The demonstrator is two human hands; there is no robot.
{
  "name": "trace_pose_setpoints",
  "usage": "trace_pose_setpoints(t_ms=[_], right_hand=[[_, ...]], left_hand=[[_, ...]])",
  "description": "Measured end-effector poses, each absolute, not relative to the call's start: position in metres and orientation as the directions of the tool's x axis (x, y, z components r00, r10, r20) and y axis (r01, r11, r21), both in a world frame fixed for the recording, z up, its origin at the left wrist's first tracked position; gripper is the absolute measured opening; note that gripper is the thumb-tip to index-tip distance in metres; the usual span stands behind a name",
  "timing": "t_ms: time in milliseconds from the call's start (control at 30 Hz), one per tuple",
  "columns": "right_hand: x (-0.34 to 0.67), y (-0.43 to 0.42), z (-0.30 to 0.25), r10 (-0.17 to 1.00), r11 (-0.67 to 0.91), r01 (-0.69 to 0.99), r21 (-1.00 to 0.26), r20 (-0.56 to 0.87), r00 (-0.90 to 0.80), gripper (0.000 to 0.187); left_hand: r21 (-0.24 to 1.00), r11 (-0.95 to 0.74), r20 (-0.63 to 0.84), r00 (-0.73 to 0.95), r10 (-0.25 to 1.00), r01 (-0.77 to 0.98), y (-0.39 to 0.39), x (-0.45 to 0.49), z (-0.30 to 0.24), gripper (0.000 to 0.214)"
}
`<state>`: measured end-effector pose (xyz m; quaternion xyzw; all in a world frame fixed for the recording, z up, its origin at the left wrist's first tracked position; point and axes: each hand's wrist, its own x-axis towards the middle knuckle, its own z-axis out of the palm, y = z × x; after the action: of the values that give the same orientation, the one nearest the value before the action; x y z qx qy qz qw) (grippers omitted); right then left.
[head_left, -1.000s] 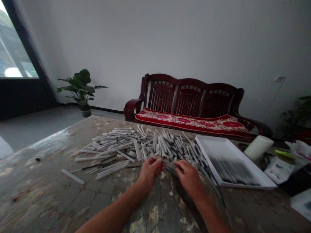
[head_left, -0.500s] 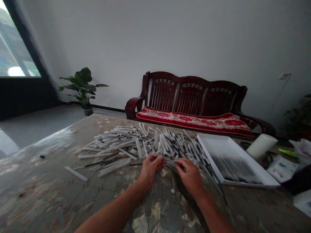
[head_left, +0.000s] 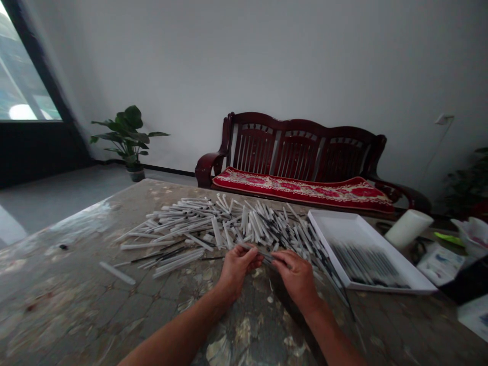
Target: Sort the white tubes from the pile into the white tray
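Observation:
My left hand pinches one end of a slim grey pen-like stick, which slants across between both hands. On its other end, the fingers of my right hand are closed. The stick's exact kind is too small to make out. Just beyond my hands lies a loose pile of white and dark slim sticks. To the right, a white shallow box holds a row of similar dark sticks lying side by side.
The patterned table carries one lone white stick at left. Beyond the box are a white roll and a small white pack. A wooden bench stands behind the table, a potted plant at the back left.
Both hands stay close together on the stick, with slight finger shifts. The right hand has moved a little to the left. The pile and box look the same.

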<state>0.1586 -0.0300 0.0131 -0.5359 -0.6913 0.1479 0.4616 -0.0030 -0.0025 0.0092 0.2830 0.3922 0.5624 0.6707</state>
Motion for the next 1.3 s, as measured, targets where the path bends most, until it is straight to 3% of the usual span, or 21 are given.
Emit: trace_pose_setpoints(t_ms=[267,467,600,700,800,867,933,1067,1133,1200,1267,1300], right_hand=[[0.16,-0.023,0.011,0.989,0.069,0.358,-0.931,0.11,0.096,0.013],[0.175,-0.017,0.021,0.985,-0.147,0.013,-0.989,-0.145,0.098,0.035],[0.185,-0.021,0.036,0.964,-0.264,0.161,-0.951,-0.254,0.081,0.023],[0.185,-0.029,0.047,0.946,-0.321,0.19,-0.928,-0.323,0.022,0.023],[0.176,-0.042,0.053,0.887,-0.446,0.04,-0.894,-0.447,-0.112,0.038],[0.167,-0.051,0.052,0.871,-0.484,-0.122,-0.866,-0.463,-0.166,0.036],[0.158,-0.059,0.047,0.891,-0.454,-0.251,-0.855,-0.432,-0.141,0.028],[0.158,-0.066,0.038,0.914,-0.39,-0.344,-0.854,-0.403,-0.036,0.026],[0.179,-0.062,0.041,0.922,-0.353,-0.316,-0.881,-0.385,0.044,0.027],[0.218,-0.052,0.05,0.937,-0.288,-0.168,-0.943,-0.314,0.154,0.029],[0.267,-0.038,0.061,0.929,-0.244,0.21,-0.947,-0.166,0.331,0.03],[0.292,-0.031,0.067,0.907,-0.295,0.461,-0.837,-0.093,0.41,0.031]], left_hand=[[0.889,0.134,-0.095,0.111,0.989,-0.437,-0.006,-0.003,0.016,0.03],[0.888,0.064,-0.058,0.026,0.998,-0.454,-0.01,-0.001,0.013,0.024],[0.933,-0.087,0.059,-0.092,0.994,-0.35,-0.012,-0.005,0.014,0.017],[0.944,-0.278,0.261,-0.111,0.959,-0.177,-0.019,-0.008,0.017,0.009],[0.89,-0.454,0.456,0.058,0.888,-0.031,-0.031,-0.011,0.02,0.008],[0.845,-0.534,0.52,0.215,0.826,0.006,-0.038,-0.012,0.022,0.014],[0.8,-0.599,0.549,0.37,0.75,0.027,-0.044,-0.013,0.022,0.021],[0.718,-0.691,0.586,0.465,0.663,0.082,-0.044,-0.015,0.017,0.03],[0.714,-0.69,0.576,0.463,0.673,0.115,-0.04,-0.015,0.012,0.032],[0.73,-0.662,0.544,0.443,0.713,0.169,-0.034,-0.015,0.007,0.03],[0.742,-0.619,0.488,0.424,0.763,0.259,-0.026,-0.015,0.003,0.026],[0.741,-0.593,0.455,0.414,0.788,0.315,-0.022,-0.015,0.001,0.025]])
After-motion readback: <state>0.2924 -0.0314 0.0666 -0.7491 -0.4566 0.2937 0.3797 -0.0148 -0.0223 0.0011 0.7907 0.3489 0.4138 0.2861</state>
